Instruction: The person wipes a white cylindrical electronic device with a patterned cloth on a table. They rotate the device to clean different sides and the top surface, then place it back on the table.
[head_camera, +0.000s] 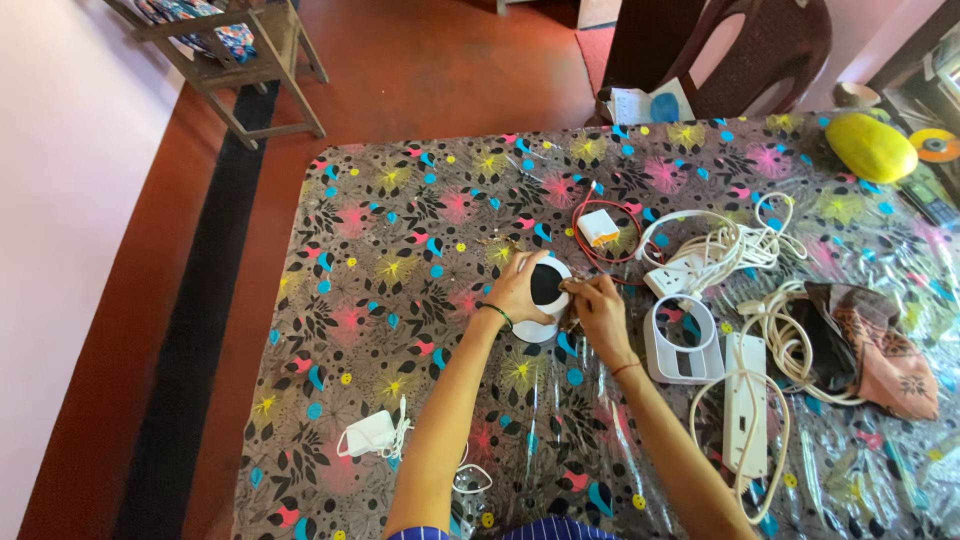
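Two hands at table centre: left hand wrapped round a round white device w/ black middle, steadying it. Right hand pinched narrow on sth small at its rim, can't tell what. White frame & power strip just right.

Left of the hands lies open tablecloth; tangled white cables crowd the right.

I see a grey table cover with pink, yellow, blue flowers; white round device with black centre; red floor.
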